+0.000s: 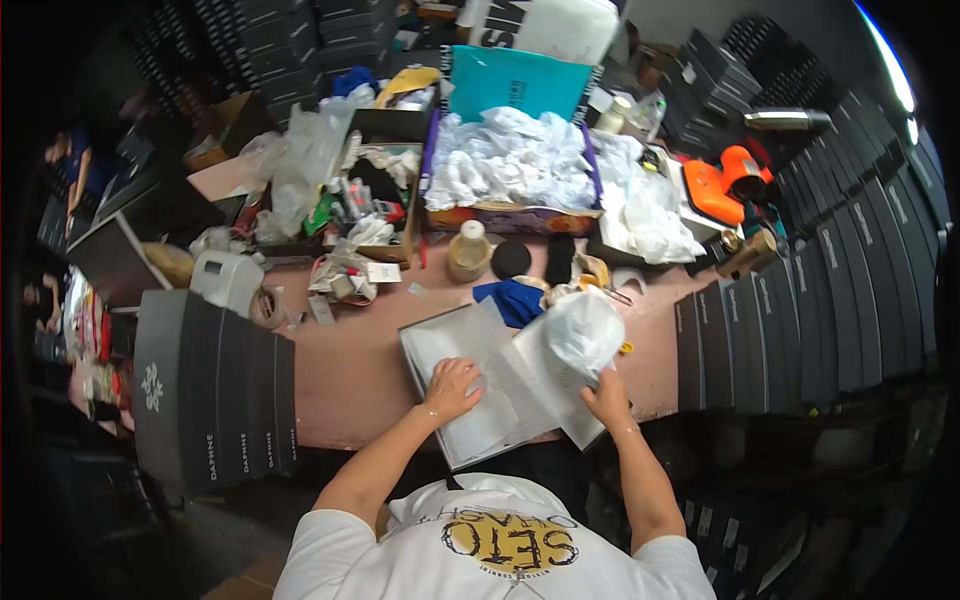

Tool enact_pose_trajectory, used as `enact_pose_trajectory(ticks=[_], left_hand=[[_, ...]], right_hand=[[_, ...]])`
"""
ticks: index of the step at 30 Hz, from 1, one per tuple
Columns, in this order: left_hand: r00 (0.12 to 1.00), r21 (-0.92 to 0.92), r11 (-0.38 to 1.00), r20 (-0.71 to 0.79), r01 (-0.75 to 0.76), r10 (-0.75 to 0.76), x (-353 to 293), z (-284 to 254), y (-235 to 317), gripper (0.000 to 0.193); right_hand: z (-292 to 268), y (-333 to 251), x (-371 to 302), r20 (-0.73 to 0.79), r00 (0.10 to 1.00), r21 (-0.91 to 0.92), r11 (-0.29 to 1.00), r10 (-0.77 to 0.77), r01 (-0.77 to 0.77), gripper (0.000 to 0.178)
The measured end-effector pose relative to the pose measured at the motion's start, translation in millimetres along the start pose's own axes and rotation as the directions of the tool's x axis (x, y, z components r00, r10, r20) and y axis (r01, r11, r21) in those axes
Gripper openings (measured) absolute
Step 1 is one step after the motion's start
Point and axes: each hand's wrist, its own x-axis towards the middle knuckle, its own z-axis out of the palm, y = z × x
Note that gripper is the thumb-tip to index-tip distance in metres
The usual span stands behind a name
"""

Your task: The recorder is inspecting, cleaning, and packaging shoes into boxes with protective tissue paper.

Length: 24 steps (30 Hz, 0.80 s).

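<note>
In front of me on the pinkish table (345, 372) lies an open, shallow box (408, 348) with a pale inside and dark edges. White tissue paper (487, 418) lines it. My left hand (453, 390) rests on this paper with its fingers spread. A second pale, box-like piece (527, 362) overlaps the box's right side. Above that piece, my right hand (607, 398) grips the lower end of a rounded white plastic-wrapped bundle (586, 330); its contents are hidden. A blue cloth (510, 302) lies just behind the box.
Dark shoe boxes (215, 385) stand at the left, and a long row of boxes (800, 325) lines the right. Behind are a carton of crumpled white paper (512, 160), a jar (468, 252), an orange tape dispenser (712, 190) and a cluttered carton (385, 190).
</note>
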Motion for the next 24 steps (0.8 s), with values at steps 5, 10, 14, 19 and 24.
enact_pose_trajectory(ticks=[5, 10, 14, 19, 24], left_hand=[[0.946, 0.024, 0.986, -0.278, -0.166, 0.166, 0, -129, 48, 0.108], [0.921, -0.037, 0.948, -0.25, -0.317, 0.298, -34, -231, 61, 0.106], [0.991, -0.717, 0.685, -0.069, -0.128, 0.113, -92, -244, 60, 0.089], [0.894, -0.907, 0.415, -0.248, -0.079, -0.372, -140, -177, 67, 0.067], [0.67, -0.886, 0.463, -0.318, 0.042, -0.67, -149, -122, 92, 0.048]], right_hand=[[-109, -110, -13, 0.067, 0.995, 0.372, 0.927, -0.074, 0.044, 0.03], [-105, -106, -15, 0.381, 0.809, 0.659, 0.746, -0.446, 0.101, 0.051], [-33, -173, 1, 0.608, 0.647, 0.692, 0.707, -0.46, -0.147, 0.051], [30, -224, -13, 0.749, 0.572, 0.648, 0.549, -0.334, -0.528, 0.051], [56, -219, -30, 0.845, 0.468, 0.524, 0.228, -0.26, -0.821, 0.051]])
